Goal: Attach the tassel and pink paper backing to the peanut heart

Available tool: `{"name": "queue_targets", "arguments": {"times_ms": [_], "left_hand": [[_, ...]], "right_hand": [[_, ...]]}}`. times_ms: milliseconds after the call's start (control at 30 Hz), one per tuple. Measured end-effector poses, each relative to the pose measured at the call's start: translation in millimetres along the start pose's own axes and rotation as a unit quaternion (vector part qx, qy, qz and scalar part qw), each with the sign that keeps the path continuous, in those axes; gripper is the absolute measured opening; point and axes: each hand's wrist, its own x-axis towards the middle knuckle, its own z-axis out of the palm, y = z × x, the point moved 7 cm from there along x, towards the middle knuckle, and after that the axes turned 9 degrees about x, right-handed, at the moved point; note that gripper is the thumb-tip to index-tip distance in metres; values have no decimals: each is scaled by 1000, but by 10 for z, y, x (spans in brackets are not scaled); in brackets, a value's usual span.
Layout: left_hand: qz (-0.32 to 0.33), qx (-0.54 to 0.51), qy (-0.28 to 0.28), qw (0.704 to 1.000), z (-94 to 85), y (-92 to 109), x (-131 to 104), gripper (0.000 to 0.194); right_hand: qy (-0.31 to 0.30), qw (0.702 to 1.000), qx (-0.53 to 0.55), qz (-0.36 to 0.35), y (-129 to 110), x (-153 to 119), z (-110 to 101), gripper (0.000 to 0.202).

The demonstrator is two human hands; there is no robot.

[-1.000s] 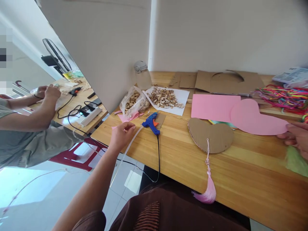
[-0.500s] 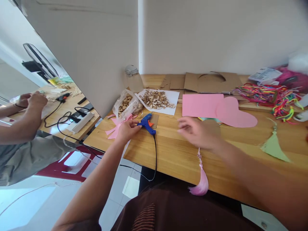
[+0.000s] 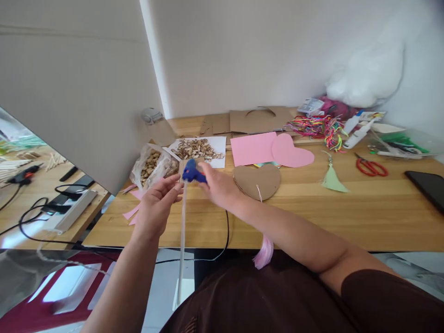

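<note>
My right hand (image 3: 218,185) is wrapped round the handle of a blue hot glue gun (image 3: 190,171) above the table. A long translucent glue stick (image 3: 182,231) sticks out of the gun's back end towards me. My left hand (image 3: 161,196) is close beside the gun, thumb and fingertips drawn together; what they hold, if anything, is hidden. A brown cardboard edge (image 3: 181,165) shows behind these fingers. A cardboard heart (image 3: 258,180) lies right of my right hand, with a pink tassel (image 3: 264,252) hanging over the table edge.
Peanut shells (image 3: 199,149) lie on white paper beside a bag of peanuts (image 3: 151,166). A pink sheet (image 3: 253,148), pink heart (image 3: 291,152), green tassel (image 3: 332,178), red scissors (image 3: 370,166) and phone (image 3: 426,187) are rightward. A power strip (image 3: 72,210) is left.
My right hand has moved left and taken hold of the glue gun, which is turned and lifted. My left hand has shifted off its earlier grip. The view has swung right, uncovering the cardboard heart.
</note>
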Motion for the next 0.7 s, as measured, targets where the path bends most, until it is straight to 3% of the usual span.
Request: {"name": "queue_targets", "arguments": {"times_ms": [67, 167, 267, 333, 433, 500, 567, 633, 700], "left_hand": [[59, 9, 16, 998, 62, 201, -86, 56], [122, 69, 17, 990, 255, 333, -171, 37], [211, 152, -55, 964, 615, 363, -238, 21], [302, 196, -113, 926, 893, 393, -316, 18], [410, 249, -153, 864, 1249, 427, -412, 17], [444, 278, -167, 835, 1449, 427, -430, 19], [463, 301, -184, 813, 1613, 407, -425, 22], [460, 329, -187, 803, 1695, 353, -372, 29], [419, 364, -166, 816, 1658, 251, -236, 40]], "right_hand": [[71, 991, 108, 24, 165, -49, -365, 54], [168, 934, 311, 44, 506, -228, -972, 53], [174, 889, 422, 37, 728, -570, -1491, 43], [186, 870, 453, 62, 836, -874, -1772, 35], [233, 843, 471, 116, 955, -1299, -2042, 23], [243, 830, 481, 142, 1004, -1479, -2095, 22], [250, 836, 465, 150, 1031, -1579, -2117, 24], [278, 858, 410, 138, 1019, -1640, -2180, 26], [318, 874, 346, 126, 959, -1694, -2272, 29]]}}
